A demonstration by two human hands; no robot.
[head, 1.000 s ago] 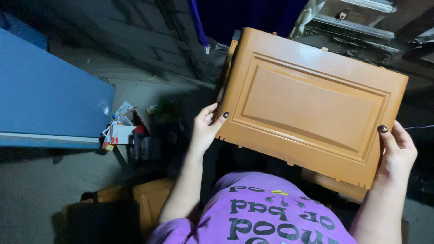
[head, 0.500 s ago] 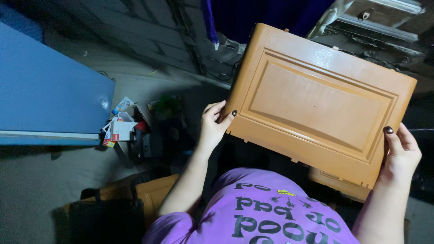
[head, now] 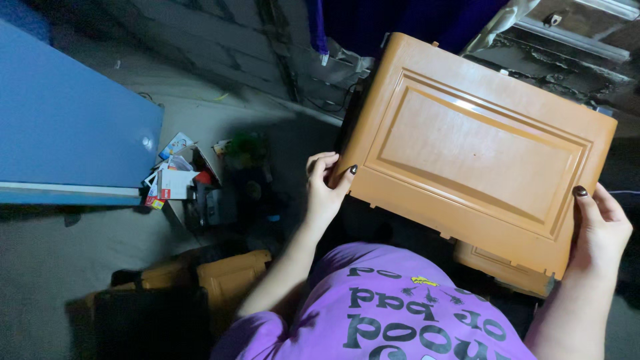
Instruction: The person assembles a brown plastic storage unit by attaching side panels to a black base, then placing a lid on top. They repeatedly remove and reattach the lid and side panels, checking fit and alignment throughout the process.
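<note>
Head view: the person holds an orange panel [head: 473,157] up in front of the chest, tilted, its moulded face toward the camera. The left hand [head: 325,190] pinches the panel's lower left corner, thumb on the front and fingers curled behind the edge. The right hand [head: 600,230] has its grip pressed together on the lower right corner, thumb laid up the side edge. The panel hangs clear of the floor [head: 60,247], resting on nothing.

A second orange piece [head: 503,267] lies just below the panel, partly hidden by it. More orange parts [head: 227,277] sit on the floor at lower left, near a heap of small boxes [head: 177,180] beside a blue board [head: 67,133].

As a judgement, the panel is lifted and fully in hand but joined to nothing yet; the other pieces lie loose.
</note>
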